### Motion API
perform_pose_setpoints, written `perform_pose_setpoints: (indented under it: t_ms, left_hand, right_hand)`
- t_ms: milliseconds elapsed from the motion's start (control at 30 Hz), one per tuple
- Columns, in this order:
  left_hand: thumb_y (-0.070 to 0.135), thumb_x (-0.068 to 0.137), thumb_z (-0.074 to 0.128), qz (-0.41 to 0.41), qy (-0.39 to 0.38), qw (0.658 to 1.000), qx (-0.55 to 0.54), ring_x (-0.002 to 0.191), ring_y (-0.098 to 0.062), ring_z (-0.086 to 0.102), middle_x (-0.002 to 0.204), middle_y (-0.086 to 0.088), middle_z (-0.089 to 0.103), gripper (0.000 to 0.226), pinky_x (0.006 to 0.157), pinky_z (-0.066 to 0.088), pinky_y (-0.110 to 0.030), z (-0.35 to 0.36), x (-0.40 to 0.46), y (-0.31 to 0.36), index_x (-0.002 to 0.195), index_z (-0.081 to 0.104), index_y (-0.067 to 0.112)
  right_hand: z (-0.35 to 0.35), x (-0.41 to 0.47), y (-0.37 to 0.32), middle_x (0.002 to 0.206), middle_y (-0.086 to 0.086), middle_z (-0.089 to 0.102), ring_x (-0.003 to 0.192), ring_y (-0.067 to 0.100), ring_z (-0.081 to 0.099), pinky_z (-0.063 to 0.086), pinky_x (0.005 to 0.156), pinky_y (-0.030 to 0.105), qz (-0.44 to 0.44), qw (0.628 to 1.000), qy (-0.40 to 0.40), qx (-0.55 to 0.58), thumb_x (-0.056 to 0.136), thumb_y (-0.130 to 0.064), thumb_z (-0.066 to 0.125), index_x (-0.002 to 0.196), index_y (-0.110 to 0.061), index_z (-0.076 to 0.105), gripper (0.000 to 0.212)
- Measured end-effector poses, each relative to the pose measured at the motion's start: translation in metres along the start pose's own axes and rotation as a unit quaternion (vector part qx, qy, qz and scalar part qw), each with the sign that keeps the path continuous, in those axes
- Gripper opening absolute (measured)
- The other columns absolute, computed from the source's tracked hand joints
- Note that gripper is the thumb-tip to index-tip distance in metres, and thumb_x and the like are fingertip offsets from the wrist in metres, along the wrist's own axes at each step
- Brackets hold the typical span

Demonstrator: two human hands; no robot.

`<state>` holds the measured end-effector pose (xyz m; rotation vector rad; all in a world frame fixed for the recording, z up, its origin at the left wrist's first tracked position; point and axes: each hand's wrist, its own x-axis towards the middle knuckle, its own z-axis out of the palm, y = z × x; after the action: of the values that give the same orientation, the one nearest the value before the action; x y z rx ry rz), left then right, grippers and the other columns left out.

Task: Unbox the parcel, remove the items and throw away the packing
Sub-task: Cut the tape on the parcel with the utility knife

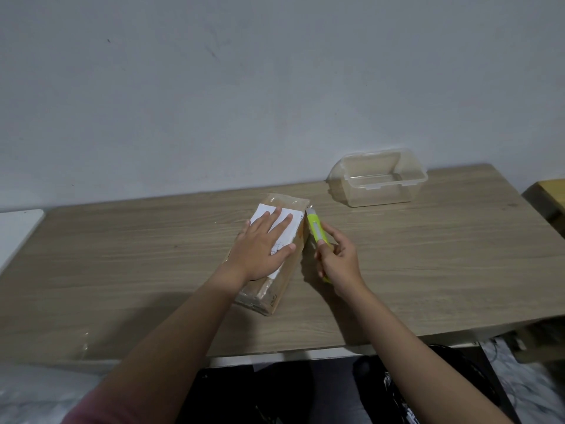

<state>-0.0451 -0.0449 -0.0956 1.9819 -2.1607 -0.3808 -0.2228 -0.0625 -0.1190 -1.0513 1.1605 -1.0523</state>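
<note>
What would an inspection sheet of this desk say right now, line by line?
Surface: wood-grain table; a scrap of clear film lies near its front left edge.
Job's things: brown cardboard parcel lying flat, wrapped in clear tape, white label on top, not yet opened.
Clutter: empty clear plastic container at the back right.
Grips: left hand presses flat on the label; right hand holds a yellow-green utility knife, tip at the parcel's far right corner.
Cables: dark cables on the floor, lower right.
Surroundings: plain grey wall; a white surface to the left and a yellow-topped one to the right.
</note>
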Motion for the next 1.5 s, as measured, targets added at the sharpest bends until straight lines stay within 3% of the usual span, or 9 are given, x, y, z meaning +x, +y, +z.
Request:
perform_pose_setpoints:
  t_ms: [833, 967, 1067, 1100, 1167, 1233, 1300, 1400, 1500]
  left_hand:
    - [0.040, 0.100, 0.025, -0.018, 0.001, 1.000, -0.015, 0.147, -0.013, 0.003, 0.159, 0.012, 0.005, 0.049, 0.118, -0.001, -0.044, 0.001, 0.003, 0.001, 0.147, 0.013, 0.038]
    - [0.034, 0.101, 0.026, -0.013, 0.011, 1.000, -0.024, 0.147, -0.014, 0.005, 0.159, 0.011, 0.008, 0.048, 0.118, 0.001, -0.046, 0.002, 0.003, 0.002, 0.147, 0.016, 0.037]
    - [0.027, 0.100, 0.029, -0.014, 0.031, 0.995, -0.095, 0.146, -0.013, 0.011, 0.158, 0.009, 0.017, 0.046, 0.118, 0.001, -0.042, 0.003, 0.005, 0.002, 0.146, 0.026, 0.032]
    - [0.025, 0.099, 0.032, -0.034, 0.061, 0.984, -0.165, 0.144, -0.013, 0.020, 0.155, 0.007, 0.026, 0.045, 0.119, 0.005, -0.039, 0.003, 0.002, 0.000, 0.144, 0.033, 0.028]
    - [0.027, 0.091, 0.034, -0.099, 0.165, 0.942, -0.277, 0.129, -0.015, 0.046, 0.138, 0.003, 0.053, 0.044, 0.114, 0.029, -0.040, 0.000, -0.005, -0.006, 0.131, 0.053, 0.023]
    - [0.030, 0.084, 0.033, -0.145, 0.236, 0.928, -0.248, 0.103, -0.015, 0.060, 0.113, 0.004, 0.066, 0.043, 0.092, 0.049, -0.041, -0.004, -0.010, -0.006, 0.112, 0.064, 0.021]
    - [0.033, 0.083, 0.034, -0.142, 0.251, 0.936, -0.201, 0.087, -0.013, 0.059, 0.098, 0.006, 0.066, 0.040, 0.079, 0.052, -0.038, -0.006, -0.012, -0.001, 0.103, 0.066, 0.021]
    - [0.026, 0.085, 0.041, -0.072, 0.210, 0.951, -0.214, 0.110, -0.017, 0.059, 0.119, 0.000, 0.064, 0.042, 0.094, 0.047, -0.031, -0.004, -0.010, 0.003, 0.119, 0.063, 0.015]
    - [0.030, 0.088, 0.043, -0.002, 0.105, 0.983, -0.148, 0.140, -0.015, 0.030, 0.150, 0.002, 0.038, 0.049, 0.115, 0.024, -0.032, -0.001, -0.006, -0.002, 0.137, 0.047, 0.022]
  right_hand:
    - [-0.006, -0.012, 0.007, 0.066, 0.011, 0.051, 0.034, 0.007, 0.043, 0.036, 0.033, 0.019, -0.016, 0.999, -0.036, -0.024, 0.094, -0.007, 0.050, 0.133, -0.022, 0.048, 0.041]
    - [0.002, -0.028, 0.004, 0.065, 0.004, 0.055, 0.035, 0.004, 0.046, 0.038, 0.035, 0.017, -0.029, 0.997, -0.068, -0.034, 0.093, -0.003, 0.050, 0.126, -0.021, 0.053, 0.037]
    - [0.016, -0.042, 0.006, 0.057, 0.008, 0.051, 0.030, 0.008, 0.037, 0.032, 0.030, 0.017, -0.029, 0.996, -0.083, 0.019, 0.094, 0.000, 0.048, 0.129, -0.020, 0.052, 0.040]
    - [0.018, -0.042, 0.006, 0.056, 0.008, 0.051, 0.029, 0.009, 0.036, 0.031, 0.030, 0.016, -0.025, 0.996, -0.069, 0.042, 0.094, 0.000, 0.048, 0.129, -0.019, 0.052, 0.040]
    - [0.017, -0.034, 0.004, 0.053, 0.003, 0.053, 0.029, 0.010, 0.037, 0.031, 0.030, 0.017, -0.014, 0.996, -0.025, 0.080, 0.094, -0.001, 0.048, 0.127, -0.019, 0.050, 0.038]
    - [0.013, -0.025, 0.003, 0.050, -0.003, 0.056, 0.030, 0.010, 0.038, 0.032, 0.030, 0.018, -0.007, 0.996, 0.015, 0.087, 0.094, -0.003, 0.049, 0.128, -0.021, 0.049, 0.039]
    - [0.009, -0.019, 0.002, 0.051, -0.004, 0.056, 0.031, 0.010, 0.038, 0.034, 0.032, 0.018, -0.004, 0.997, 0.032, 0.067, 0.094, -0.004, 0.050, 0.129, -0.022, 0.050, 0.040]
    - [0.005, -0.013, -0.001, 0.059, 0.003, 0.056, 0.032, 0.010, 0.039, 0.035, 0.033, 0.018, 0.008, 0.998, 0.043, 0.045, 0.094, -0.006, 0.050, 0.132, -0.023, 0.049, 0.041]
    - [0.004, -0.005, -0.005, 0.062, 0.006, 0.055, 0.032, 0.009, 0.040, 0.036, 0.033, 0.019, 0.020, 0.998, 0.043, 0.031, 0.094, -0.008, 0.050, 0.132, -0.021, 0.049, 0.040]
